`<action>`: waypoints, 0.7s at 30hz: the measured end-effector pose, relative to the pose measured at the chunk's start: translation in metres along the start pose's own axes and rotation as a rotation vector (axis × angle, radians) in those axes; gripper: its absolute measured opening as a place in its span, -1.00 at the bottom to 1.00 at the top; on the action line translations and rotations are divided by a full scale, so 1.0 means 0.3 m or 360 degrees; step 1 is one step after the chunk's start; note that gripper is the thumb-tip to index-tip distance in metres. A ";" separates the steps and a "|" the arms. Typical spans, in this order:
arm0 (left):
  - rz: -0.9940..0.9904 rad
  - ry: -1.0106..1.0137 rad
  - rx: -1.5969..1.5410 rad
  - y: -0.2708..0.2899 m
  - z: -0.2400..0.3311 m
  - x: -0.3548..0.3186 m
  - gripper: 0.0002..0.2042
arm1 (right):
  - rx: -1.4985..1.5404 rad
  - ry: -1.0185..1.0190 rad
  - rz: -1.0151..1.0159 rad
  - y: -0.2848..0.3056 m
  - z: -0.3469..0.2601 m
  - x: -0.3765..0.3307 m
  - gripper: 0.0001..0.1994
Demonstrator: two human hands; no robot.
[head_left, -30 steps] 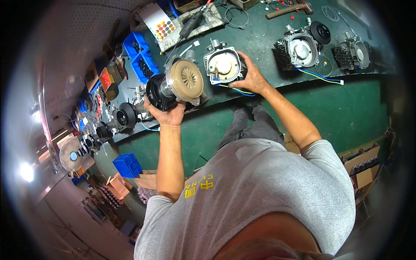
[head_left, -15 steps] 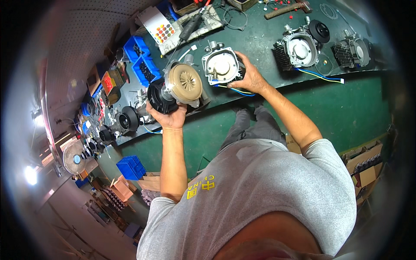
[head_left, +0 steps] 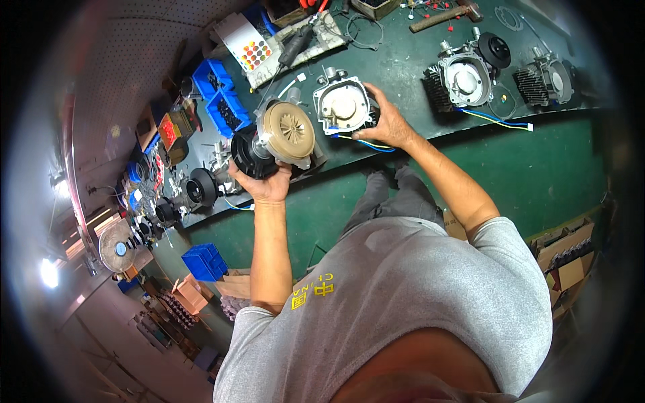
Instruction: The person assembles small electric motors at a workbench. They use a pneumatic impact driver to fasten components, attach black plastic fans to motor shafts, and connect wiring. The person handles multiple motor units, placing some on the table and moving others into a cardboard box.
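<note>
My left hand is wrapped round the underside of a blower motor assembly, tilted at the bench's near edge. A tan disc with radiating fins faces up on it, and a black fan wheel sits at its left side. My right hand grips the right side of an open silver metal housing with a pale round hollow. The housing rests on the bench just right of the blower assembly. Blue and yellow wires run out from under it. My left fingertips are partly hidden behind the blower assembly.
On the green bench, two similar finned housings stand to the right. Blue bins of small dark parts are at the left, near a power tool. A hammer lies at the back. More fan units line the left.
</note>
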State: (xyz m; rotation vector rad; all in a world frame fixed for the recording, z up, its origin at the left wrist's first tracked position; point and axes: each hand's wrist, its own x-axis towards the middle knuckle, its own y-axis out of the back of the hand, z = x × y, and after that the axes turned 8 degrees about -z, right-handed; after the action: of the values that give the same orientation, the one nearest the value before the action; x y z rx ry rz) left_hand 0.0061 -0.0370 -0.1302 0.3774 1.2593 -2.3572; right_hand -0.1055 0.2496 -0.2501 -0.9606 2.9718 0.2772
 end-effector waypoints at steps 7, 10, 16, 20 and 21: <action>-0.0398 0.0195 -0.0370 0.112 0.017 0.016 -0.29 | -0.0094 0.0029 0.0009 -0.021 0.004 0.013 0.27; -0.0281 0.0130 -0.0306 0.059 0.006 0.017 -0.28 | -0.0102 0.0012 -0.0011 -0.030 -0.009 0.015 0.25; -0.0172 0.0031 -0.0256 0.029 -0.026 0.000 -0.25 | -0.0202 0.0036 0.0053 -0.052 -0.021 0.018 0.23; -0.0151 0.0034 -0.0319 0.048 -0.020 0.001 -0.31 | -0.0261 0.0066 0.0049 -0.063 -0.033 0.023 0.22; -0.0145 0.0041 -0.0330 0.048 -0.020 0.002 -0.31 | -0.0261 0.0063 0.0049 -0.065 -0.032 0.024 0.22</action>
State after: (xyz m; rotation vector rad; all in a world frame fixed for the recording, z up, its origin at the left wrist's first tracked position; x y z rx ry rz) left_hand 0.0129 -0.0392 -0.1439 0.2902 1.5459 -2.2727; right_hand -0.0997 0.2282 -0.2442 -0.9445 3.0410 0.5152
